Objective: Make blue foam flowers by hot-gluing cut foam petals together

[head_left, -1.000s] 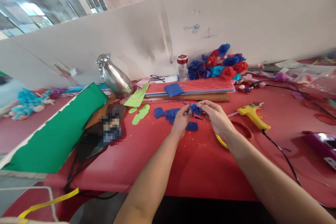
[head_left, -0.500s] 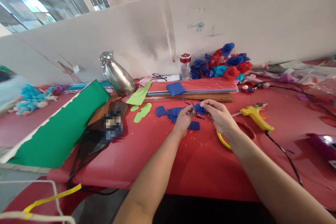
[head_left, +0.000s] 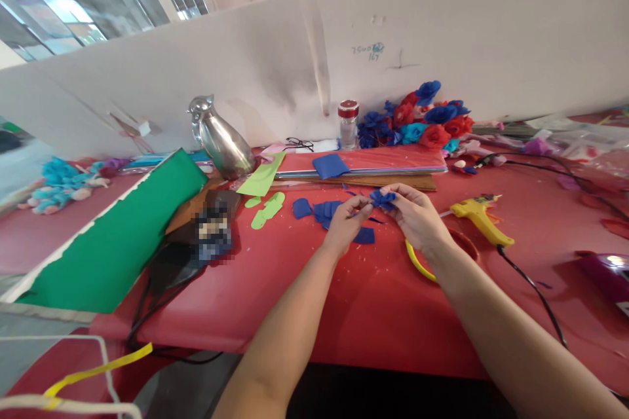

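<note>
A small blue flower (head_left: 382, 199) is pinched between my two hands above the red table (head_left: 275, 288). My left hand (head_left: 348, 221) has its fingers closed at the flower's left side, by its lower end. From the right, my right hand (head_left: 415, 213) grips the petals with thumb and fingertips. Under and beside my left hand lie several blue cut pieces (head_left: 327, 211), with another blue piece (head_left: 364, 236) just to its right. Light green cut pieces (head_left: 268, 209) rest farther left. Yellow tape rolls or rings (head_left: 417, 265) sit partly hidden behind my right wrist.
A yellow glue gun (head_left: 481, 219) with a black cord lies to the right. Behind are stacked coloured sheets (head_left: 393, 160), a jar with a red lid (head_left: 348, 124), finished flowers (head_left: 427, 118) and a metal jug (head_left: 221, 137). A green sheet (head_left: 118, 242) leans at left.
The blue flower has turned and lifted slightly to the right between my hands, its petals now facing more upward. My fingers have shifted with it. The things on the table have stayed put.
</note>
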The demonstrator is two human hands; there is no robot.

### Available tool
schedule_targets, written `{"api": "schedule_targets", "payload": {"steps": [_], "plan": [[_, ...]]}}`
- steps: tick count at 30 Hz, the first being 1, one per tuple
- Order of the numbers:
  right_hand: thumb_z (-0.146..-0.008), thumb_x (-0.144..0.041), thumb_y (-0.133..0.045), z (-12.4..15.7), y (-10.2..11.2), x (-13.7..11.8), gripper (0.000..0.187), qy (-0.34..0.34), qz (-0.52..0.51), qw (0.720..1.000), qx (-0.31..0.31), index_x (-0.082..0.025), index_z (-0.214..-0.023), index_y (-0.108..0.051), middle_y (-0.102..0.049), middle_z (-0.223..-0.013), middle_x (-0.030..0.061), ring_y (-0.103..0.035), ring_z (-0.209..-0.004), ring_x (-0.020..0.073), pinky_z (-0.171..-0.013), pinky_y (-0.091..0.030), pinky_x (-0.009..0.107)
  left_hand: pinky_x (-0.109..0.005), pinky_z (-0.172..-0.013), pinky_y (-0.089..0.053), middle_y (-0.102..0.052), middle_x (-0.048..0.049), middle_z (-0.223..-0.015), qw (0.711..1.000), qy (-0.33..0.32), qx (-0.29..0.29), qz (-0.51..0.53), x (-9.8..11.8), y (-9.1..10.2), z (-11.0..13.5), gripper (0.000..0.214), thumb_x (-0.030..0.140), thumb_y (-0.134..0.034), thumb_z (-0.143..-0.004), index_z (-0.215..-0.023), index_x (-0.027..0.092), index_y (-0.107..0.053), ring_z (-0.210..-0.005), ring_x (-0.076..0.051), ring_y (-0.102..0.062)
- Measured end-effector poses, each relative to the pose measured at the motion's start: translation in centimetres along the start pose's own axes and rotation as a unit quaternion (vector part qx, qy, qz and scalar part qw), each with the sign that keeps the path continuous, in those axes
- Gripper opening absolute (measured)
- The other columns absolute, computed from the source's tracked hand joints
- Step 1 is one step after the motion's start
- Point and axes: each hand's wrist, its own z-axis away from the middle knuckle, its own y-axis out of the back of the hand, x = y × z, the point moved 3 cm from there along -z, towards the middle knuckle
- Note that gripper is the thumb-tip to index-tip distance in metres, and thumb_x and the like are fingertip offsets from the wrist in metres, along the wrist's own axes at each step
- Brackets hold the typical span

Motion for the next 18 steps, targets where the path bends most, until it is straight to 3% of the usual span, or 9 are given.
{"api": "schedule_targets", "payload": {"steps": [7, 18], "plan": [[-0.056, -0.045, -0.079, 0.09, -0.32, -0.01, 0.032, -0.007, -0.039, 0.999, -0.009, -0.021, -0.066, -0.061, -0.06, -0.068, -0.0014, -0.052, -0.064, 0.0119, -0.065, -0.044, 0.028, -0.026, -0.07, -0.035, -0.053, 0.0015, -0.067, 1.0, -0.001, -0.013, -0.003, -0.16, 0.15, -0.23, 0.022, 0.037, -0.068, -0.075, -0.069, 0.017, -0.06, -0.068, -0.013, -0.045], [-0.057, -0.043, -0.081, 0.23, -0.71, -0.88, 0.031, -0.009, -0.126, 0.992, -0.027, -0.019, -0.063, -0.062, -0.055, -0.058, -0.0047, -0.047, -0.055, 0.0077, -0.054, -0.039, 0.022, -0.029, -0.082, -0.04, -0.067, -0.0025, -0.078, 0.998, -0.004, -0.041, 0.044, -0.35, 0.53, -0.34, 0.031, 0.044, -0.076, -0.067, -0.083, 0.018, -0.071, -0.079, -0.017, -0.056]]}}
